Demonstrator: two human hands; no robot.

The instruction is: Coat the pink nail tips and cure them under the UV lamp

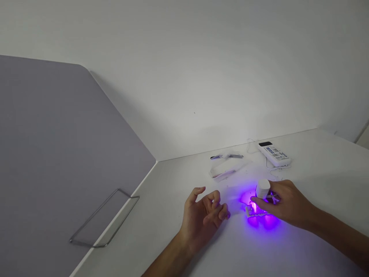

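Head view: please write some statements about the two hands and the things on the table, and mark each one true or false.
1. The right hand holds a small white lamp. True.
2. The lamp throws green light on the table. False: the glow is purple.
3. A white remote control lies at the far side of the table. True.
4. The left hand holds the remote control. False: it lies apart from it, fingers loosely curled, with nothing visible in its grip.
5. A grey panel stands at the table's left edge. True.
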